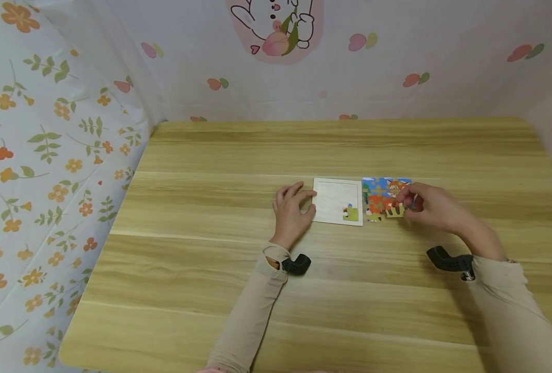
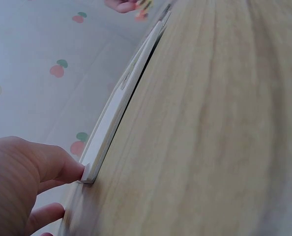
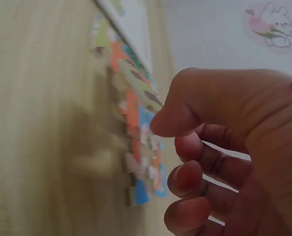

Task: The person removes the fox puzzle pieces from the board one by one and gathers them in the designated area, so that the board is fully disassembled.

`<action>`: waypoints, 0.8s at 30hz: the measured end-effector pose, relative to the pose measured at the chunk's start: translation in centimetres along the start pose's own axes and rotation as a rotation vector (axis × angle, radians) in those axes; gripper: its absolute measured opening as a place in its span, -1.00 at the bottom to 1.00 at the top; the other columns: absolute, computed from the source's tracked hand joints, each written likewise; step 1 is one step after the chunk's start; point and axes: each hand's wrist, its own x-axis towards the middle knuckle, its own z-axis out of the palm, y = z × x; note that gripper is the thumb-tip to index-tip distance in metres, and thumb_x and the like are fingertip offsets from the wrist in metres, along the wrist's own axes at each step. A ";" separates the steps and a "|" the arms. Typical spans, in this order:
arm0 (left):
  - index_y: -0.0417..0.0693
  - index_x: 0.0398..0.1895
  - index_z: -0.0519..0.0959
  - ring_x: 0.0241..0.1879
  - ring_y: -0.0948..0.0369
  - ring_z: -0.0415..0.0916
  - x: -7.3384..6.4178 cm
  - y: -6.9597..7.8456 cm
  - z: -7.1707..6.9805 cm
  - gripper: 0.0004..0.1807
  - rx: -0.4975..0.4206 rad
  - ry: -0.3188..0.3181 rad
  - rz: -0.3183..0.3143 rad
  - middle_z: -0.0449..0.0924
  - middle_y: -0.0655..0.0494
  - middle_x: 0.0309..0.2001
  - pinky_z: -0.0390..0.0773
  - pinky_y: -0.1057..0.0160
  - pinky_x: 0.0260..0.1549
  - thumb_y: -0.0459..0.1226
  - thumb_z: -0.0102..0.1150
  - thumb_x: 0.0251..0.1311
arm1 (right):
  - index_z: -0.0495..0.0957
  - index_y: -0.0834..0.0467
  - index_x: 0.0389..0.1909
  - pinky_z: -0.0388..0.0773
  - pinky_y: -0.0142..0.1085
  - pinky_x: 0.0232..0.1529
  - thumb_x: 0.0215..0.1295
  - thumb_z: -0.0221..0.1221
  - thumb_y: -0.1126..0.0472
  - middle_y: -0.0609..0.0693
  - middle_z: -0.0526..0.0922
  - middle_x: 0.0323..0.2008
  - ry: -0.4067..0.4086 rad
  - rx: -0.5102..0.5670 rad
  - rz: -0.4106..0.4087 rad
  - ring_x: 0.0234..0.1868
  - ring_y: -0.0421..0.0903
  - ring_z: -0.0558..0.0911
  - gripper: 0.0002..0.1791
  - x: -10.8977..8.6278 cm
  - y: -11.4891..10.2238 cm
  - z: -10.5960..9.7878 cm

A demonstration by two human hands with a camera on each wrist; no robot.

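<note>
A square wooden puzzle tray (image 1: pixel 334 199) lies on the table, with one yellow-green piece (image 1: pixel 351 213) in its lower right corner. My left hand (image 1: pixel 293 212) rests at the tray's left side, its thumb and index fingertips touching the edge. In the left wrist view, a fingertip of that hand (image 2: pixel 47 162) meets the end of the tray (image 2: pixel 114 108). My right hand (image 1: pixel 432 207) pinches a yellow-green puzzle piece with dark marks (image 1: pixel 394 210) between thumb and fingers, above the loose pieces. Colourful fox-picture puzzle pieces (image 1: pixel 375 186) lie right of the tray, partly hidden by that hand.
The wooden table (image 1: pixel 187 207) stretches around the puzzle on every side. Behind it hangs a pale printed cloth (image 1: pixel 276 88), and a flowered cloth (image 1: pixel 57 171) hangs at the left. A black wrist device (image 1: pixel 296 264) sits on the left sleeve, another (image 1: pixel 448 260) on the right.
</note>
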 end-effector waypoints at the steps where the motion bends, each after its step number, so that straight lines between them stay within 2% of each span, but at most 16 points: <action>1: 0.02 -0.12 0.66 0.20 0.01 0.11 0.0 0.0 0.0 -0.74 -0.001 0.000 0.000 0.36 0.03 0.24 0.05 -0.01 0.09 -0.29 0.18 0.09 | 0.49 0.22 -0.31 0.35 -0.38 -0.50 -0.04 0.22 0.49 -0.02 0.43 -0.43 0.005 0.006 -0.005 -0.49 -0.21 0.36 -0.76 -0.1 0.1 0.2; 4: 0.01 -0.12 0.66 0.20 0.02 0.11 0.0 0.0 0.1 -0.74 -0.008 -0.001 -0.001 0.36 0.03 0.24 0.05 -0.01 0.10 -0.29 0.18 0.09 | 0.49 0.24 -0.33 0.36 -0.39 -0.50 -0.07 0.22 0.50 -0.03 0.42 -0.45 0.016 0.019 -0.017 -0.49 -0.22 0.36 -0.75 -0.2 0.5 0.7; 10: 0.01 -0.12 0.66 0.20 0.02 0.10 0.0 -0.1 0.0 -0.73 -0.005 0.002 -0.004 0.36 0.03 0.24 0.03 -0.02 0.10 -0.30 0.18 0.08 | 0.47 0.25 -0.31 0.32 -0.39 -0.50 -0.03 0.23 0.48 -0.02 0.40 -0.46 0.008 0.031 0.015 -0.47 -0.17 0.33 -0.77 -0.4 0.8 1.3; 24: 0.01 -0.13 0.66 0.20 0.02 0.10 0.0 -0.2 0.1 -0.74 -0.013 0.000 -0.002 0.36 0.03 0.24 0.03 -0.02 0.09 -0.30 0.19 0.07 | 0.47 0.23 -0.34 0.31 -0.34 -0.47 -0.10 0.23 0.46 -0.05 0.42 -0.46 0.005 -0.064 0.030 -0.44 -0.14 0.35 -0.75 -0.7 1.0 1.8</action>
